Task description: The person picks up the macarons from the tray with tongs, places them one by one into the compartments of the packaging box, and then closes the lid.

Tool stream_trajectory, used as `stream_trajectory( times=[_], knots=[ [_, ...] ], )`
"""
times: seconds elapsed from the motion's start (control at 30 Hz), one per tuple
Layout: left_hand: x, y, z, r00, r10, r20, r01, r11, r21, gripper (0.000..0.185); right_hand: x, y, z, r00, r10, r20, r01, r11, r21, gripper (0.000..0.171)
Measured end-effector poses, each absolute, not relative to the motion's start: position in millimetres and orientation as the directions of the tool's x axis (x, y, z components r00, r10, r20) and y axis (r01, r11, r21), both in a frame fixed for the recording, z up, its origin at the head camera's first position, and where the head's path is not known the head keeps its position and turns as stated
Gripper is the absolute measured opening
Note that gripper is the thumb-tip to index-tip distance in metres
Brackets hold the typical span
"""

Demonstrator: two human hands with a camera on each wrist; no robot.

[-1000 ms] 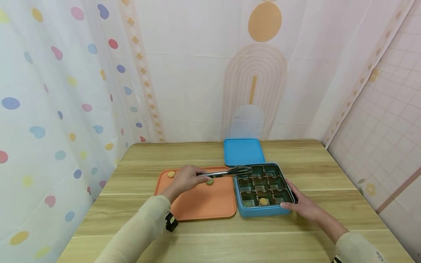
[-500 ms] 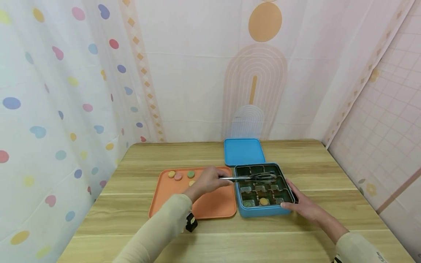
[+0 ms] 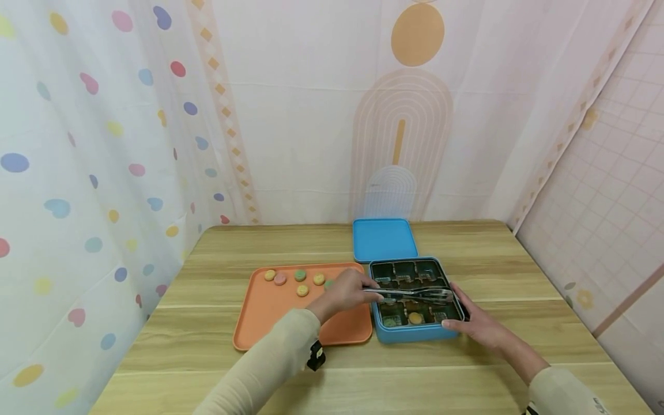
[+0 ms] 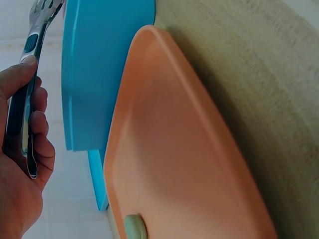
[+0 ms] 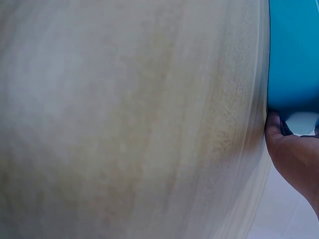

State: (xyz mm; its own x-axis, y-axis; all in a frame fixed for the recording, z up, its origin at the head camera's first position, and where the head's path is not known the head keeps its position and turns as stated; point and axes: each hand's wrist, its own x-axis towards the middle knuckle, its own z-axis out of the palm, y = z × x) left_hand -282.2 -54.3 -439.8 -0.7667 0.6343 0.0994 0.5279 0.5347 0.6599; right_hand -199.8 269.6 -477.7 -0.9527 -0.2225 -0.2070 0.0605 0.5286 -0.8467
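Observation:
My left hand (image 3: 349, 290) grips metal tongs with dark handle grips (image 4: 31, 45), held level over the blue box (image 3: 415, 335). The tong tips reach over the box's right side; whether they hold anything cannot be seen clearly. A dark divided insert (image 3: 410, 271) fills the box, with a yellow cookie (image 3: 415, 318) in the front middle compartment and something green (image 3: 390, 323) in the front left one. My right hand (image 3: 479, 325) holds the box by its right side, thumb at the front corner. Small round yellow, pink and green cookies (image 3: 302, 290) lie on the orange tray (image 3: 280, 323).
Behind the box lies a flat blue lid (image 3: 385, 239). The tray stands just left of the box on the wooden table (image 3: 373, 380). Patterned curtains (image 3: 311, 127) hang behind the table and along its left side.
The left hand has carried the tongs rightward from above the tray to over the box, uncovering several cookies. The right hand and the box have stayed put.

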Motion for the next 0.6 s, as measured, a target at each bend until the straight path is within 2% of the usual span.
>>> stream_trajectory(
  times=[0.6],
  knots=[
    [-281.9, -63.0, -439.7, -0.810, 0.584, 0.047, 0.431, 0.540, 0.723, 0.034, -198.0, 268.6, -476.6, -0.953, -0.220, -0.210, 0.062, 0.536, -0.842, 0.101]
  ],
)
